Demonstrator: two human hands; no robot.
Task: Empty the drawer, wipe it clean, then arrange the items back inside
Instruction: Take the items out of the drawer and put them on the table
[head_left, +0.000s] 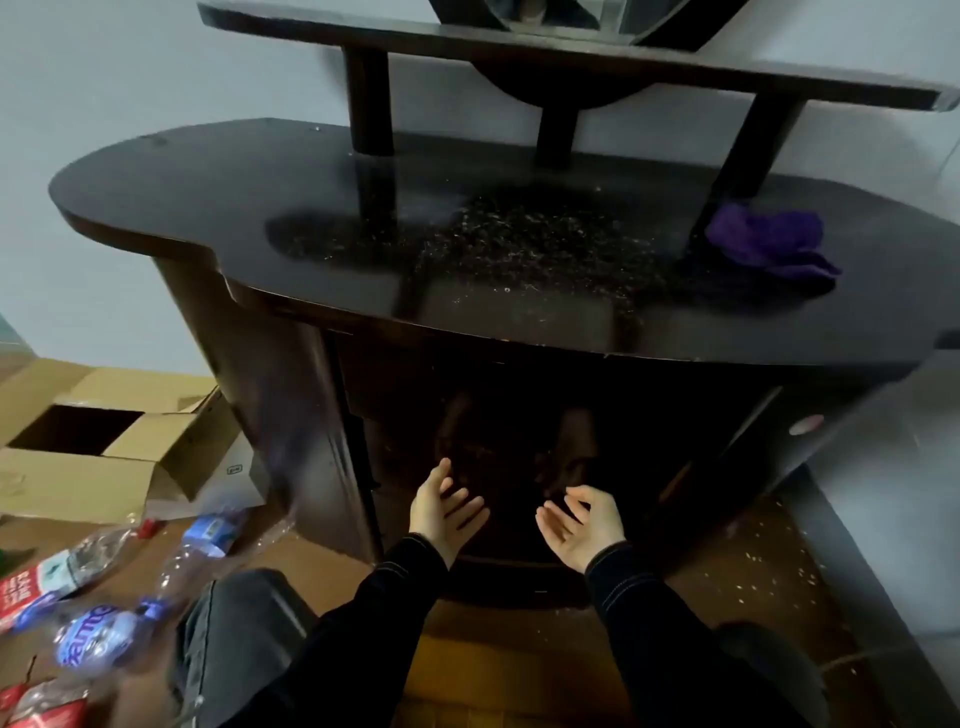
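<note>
Plastic bottles (98, 639) blur at the left edge; the cabinet front (519, 415) is lost in shadow.

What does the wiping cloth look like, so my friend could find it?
Find the big dark cabinet. On its dusty top, at the right end beside a slanted post, lies the cloth. It is crumpled and purple, the only bright thing up there.

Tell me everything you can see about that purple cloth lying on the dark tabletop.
The purple cloth looks like a soft, fuzzy rag, crumpled into a loose heap with deep folds and one flap trailing toward the front right. It lies on the right end of the dusty dark tabletop, close beside the base of a slanted dark post; whether it touches the post is unclear. Nothing rests on it or holds it.
</note>
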